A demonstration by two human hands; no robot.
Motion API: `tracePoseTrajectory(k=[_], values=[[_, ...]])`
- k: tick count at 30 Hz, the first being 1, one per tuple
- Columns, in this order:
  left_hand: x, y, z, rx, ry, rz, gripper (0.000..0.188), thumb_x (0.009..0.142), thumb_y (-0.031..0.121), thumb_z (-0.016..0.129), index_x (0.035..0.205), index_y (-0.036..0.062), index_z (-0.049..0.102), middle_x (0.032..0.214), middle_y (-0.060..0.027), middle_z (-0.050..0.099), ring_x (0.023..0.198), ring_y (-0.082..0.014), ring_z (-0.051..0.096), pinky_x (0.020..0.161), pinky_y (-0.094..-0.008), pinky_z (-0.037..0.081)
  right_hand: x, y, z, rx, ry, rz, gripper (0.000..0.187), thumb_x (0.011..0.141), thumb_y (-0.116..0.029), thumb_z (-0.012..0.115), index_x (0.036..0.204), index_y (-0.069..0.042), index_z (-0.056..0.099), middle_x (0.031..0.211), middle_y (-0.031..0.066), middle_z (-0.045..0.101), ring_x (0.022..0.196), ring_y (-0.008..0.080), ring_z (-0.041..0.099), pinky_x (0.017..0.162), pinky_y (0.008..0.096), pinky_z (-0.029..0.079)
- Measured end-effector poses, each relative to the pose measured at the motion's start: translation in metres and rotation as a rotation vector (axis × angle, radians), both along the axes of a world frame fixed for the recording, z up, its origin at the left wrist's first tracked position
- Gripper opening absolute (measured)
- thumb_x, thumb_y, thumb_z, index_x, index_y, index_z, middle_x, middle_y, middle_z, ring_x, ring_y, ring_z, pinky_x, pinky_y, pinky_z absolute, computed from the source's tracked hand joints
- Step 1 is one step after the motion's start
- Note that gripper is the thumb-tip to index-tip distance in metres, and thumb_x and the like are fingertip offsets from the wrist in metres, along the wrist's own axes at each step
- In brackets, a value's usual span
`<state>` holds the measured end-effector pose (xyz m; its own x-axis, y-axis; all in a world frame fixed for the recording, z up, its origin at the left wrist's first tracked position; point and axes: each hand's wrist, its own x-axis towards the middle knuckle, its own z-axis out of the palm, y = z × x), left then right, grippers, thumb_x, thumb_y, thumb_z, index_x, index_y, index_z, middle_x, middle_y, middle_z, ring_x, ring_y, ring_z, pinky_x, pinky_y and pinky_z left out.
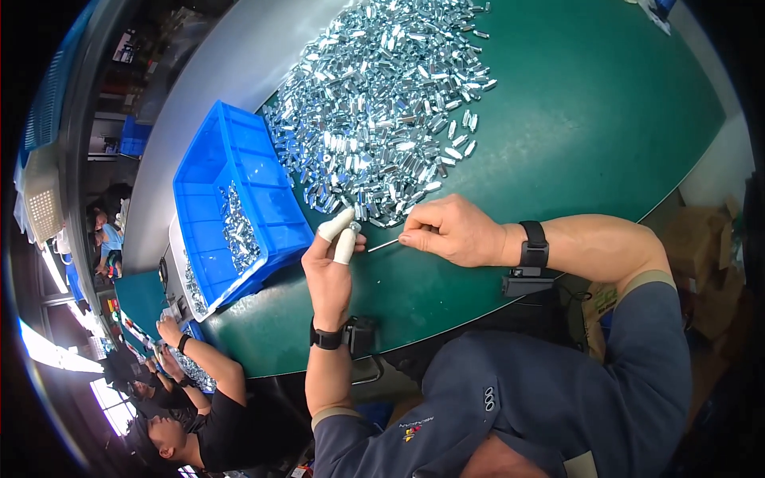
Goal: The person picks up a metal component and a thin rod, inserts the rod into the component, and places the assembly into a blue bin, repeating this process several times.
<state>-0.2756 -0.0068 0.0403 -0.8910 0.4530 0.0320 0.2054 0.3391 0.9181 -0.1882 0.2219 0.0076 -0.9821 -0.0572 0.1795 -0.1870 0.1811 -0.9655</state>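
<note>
My left hand (328, 267) wears pale finger cots on two fingertips. Pinched between those tips is a small silver metal piece (355, 228), mostly covered by the fingers. My right hand (456, 231) grips one end of a thin metal rod (382, 246) between thumb and forefinger. The rod's free end points toward the left hand, a little apart from the held piece. Just beyond both hands spreads a large pile of small, elongated, shiny metal pieces (382, 103).
A blue plastic bin (271, 187), tilted, stands left of the pile with similar pieces inside. The green tabletop (574, 119) extends to the right. At the lower left a co-worker's hands (169, 334) are over another blue container. Cardboard boxes (701, 247) lie at the right.
</note>
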Motion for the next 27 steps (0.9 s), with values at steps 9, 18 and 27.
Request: tracePoseTrajectory(k=[9,18,27], values=[[0.014,0.003,-0.013,0.565,-0.507,0.16,0.021,0.1,0.005,0.067,0.122,0.0034,0.066,0.11,-0.0106,0.072,0.095,-0.0203,0.072,0.082,-0.029,0.06,-0.001,0.002,0.005,-0.083,0.009,-0.082,0.023,0.097,-0.023,0.069,0.088,-0.002,0.068,0.074,0.0131,0.068,0.063,0.0271,0.063,0.061,0.0377,0.05],[0.025,0.011,-0.011,0.429,-0.391,0.124,0.02,0.098,0.002,0.068,0.117,0.002,0.065,0.109,-0.0106,0.073,0.093,-0.0212,0.074,0.082,-0.0309,0.06,-0.003,-0.001,0.015,-0.134,-0.057,-0.212,0.018,0.1,-0.013,0.066,0.089,0.001,0.068,0.07,0.005,0.066,0.062,0.0091,0.058,0.056,0.0287,0.045],[0.028,0.005,-0.032,0.432,-0.379,-0.061,0.019,0.1,0.003,0.069,0.119,0.0,0.067,0.11,-0.0053,0.072,0.096,-0.0136,0.07,0.086,-0.0292,0.057,0.004,0.0,0.016,0.011,-0.13,-0.056,0.03,0.101,-0.016,0.064,0.078,0.002,0.068,0.064,0.0072,0.065,0.058,0.0138,0.061,0.054,0.0318,0.044]])
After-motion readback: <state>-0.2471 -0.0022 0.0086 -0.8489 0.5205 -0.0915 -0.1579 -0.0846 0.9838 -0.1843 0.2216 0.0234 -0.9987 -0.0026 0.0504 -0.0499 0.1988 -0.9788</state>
